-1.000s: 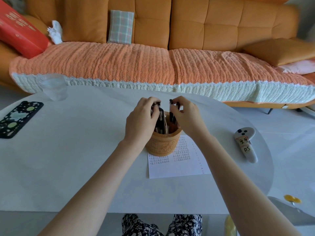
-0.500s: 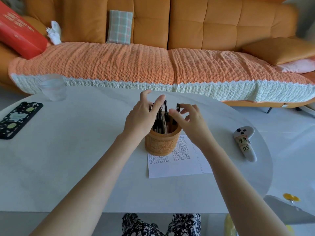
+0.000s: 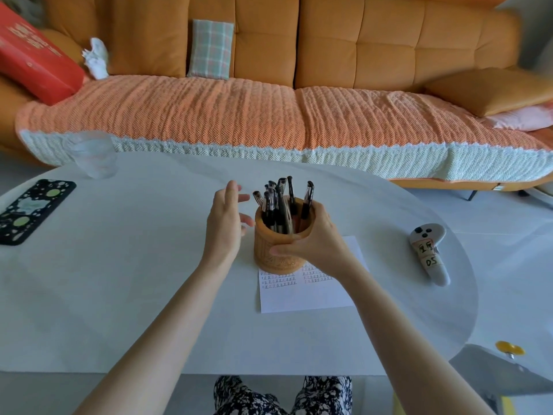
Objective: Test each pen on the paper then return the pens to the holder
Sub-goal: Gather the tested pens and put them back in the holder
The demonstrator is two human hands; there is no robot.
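Fingers (image 3: pixel 321 218) of the right hand (image 3: pixel 317 238) are wrapping around the near right side of the wooden pen holder (image 3: pixel 278 247), the thumb pressing across its front, so this hand is gripping the holder itself and no pen. The left hand (image 3: pixel 224 226) is hovering just left of the holder with its fingers (image 3: pixel 236 190) spread open and empty, close to the wall but apparently not touching it.

A second ago both hands were pinching at the pen tops above the rim; half a second ago they were opening and lifting off. Now the right hand has dropped to the holder's body and the left has drawn aside. That suggests the sorting among the pens has ended and the person is steadying or repositioning the holder.

The black capped pens (image 3: pixel 279 205) are all standing inside the holder, leaning in a loose bunch. The holder is resting on the far edge of the paper (image 3: pixel 302 295), which is lying on the white counter (image 3: pixel 119 280) on the side of the holder nearest the person and is already carrying rows of small marks. A labelled controller (image 3: pixel 429 253) is lying well to the right of the holder.
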